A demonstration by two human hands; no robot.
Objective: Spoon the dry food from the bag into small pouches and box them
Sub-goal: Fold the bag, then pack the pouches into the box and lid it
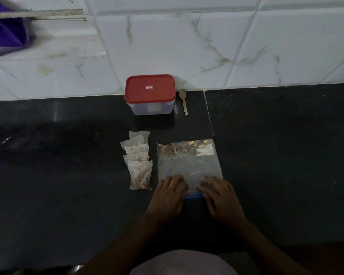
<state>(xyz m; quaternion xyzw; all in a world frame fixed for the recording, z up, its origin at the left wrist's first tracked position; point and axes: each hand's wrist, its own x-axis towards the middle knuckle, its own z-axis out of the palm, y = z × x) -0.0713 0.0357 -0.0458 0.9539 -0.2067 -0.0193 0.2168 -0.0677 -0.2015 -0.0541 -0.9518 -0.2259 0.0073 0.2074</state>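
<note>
Both hands — left (pixel 168 192), right (pixel 219 193) — pressing flat on the zip bag (pixel 187 161), fingers spread, nothing clamped.

On the counter (pixel 68 175), the bag (pixel 189 163) lies flat in the middle, its food (pixel 187 147) gathered at the far end. Both hands rest on the bag's near end, the left hand (pixel 168 197) on its left corner and the right hand (pixel 220 197) on its right, apart from each other. Just left of the bag, the pouches (pixel 138 159) lie in an overlapping row running from near to far. Behind the pouches and bag stands the box (pixel 150 95) with its lid (pixel 149 88) on, against the wall (pixel 207 46). The spoon (pixel 183 101) lies just right of the box, bowl toward the wall.
</note>
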